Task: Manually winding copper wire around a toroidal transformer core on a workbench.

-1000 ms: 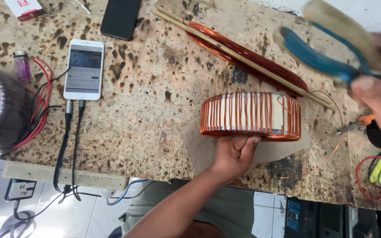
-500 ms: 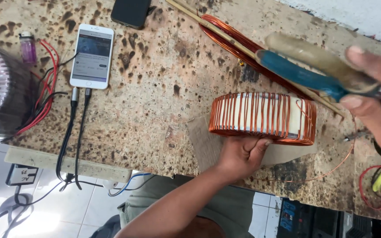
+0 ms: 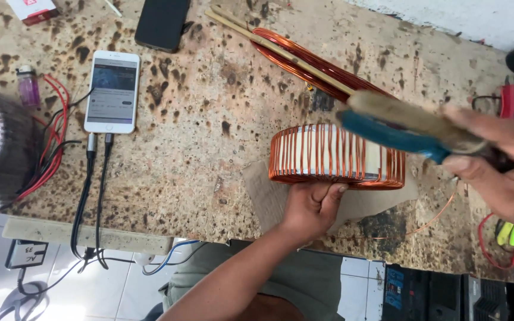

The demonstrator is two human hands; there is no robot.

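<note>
Coil [image 3: 335, 157] on desk [image 3: 209, 148], near front edge, card [image 3: 269, 199] under it. Left hand [image 3: 312, 205] touching coil's near side; right hand [image 3: 501, 160] right of it, holding pliers [image 3: 400, 128] above coil. Phone [image 3: 113, 91] far left, wire hoop [image 3: 319, 65] behind coil.

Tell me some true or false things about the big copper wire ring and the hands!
1. The left hand touches the copper-wound ring. True.
2. The right hand is empty. False: its fingers grip a blue-handled tool.
3. The white phone has cables plugged in. True.
4. The ring stands on its edge. False: it lies flat on the speckled bench.
5. The black phone lies beside the right hand. False: it lies at the bench's far edge, near the white phone.
</note>
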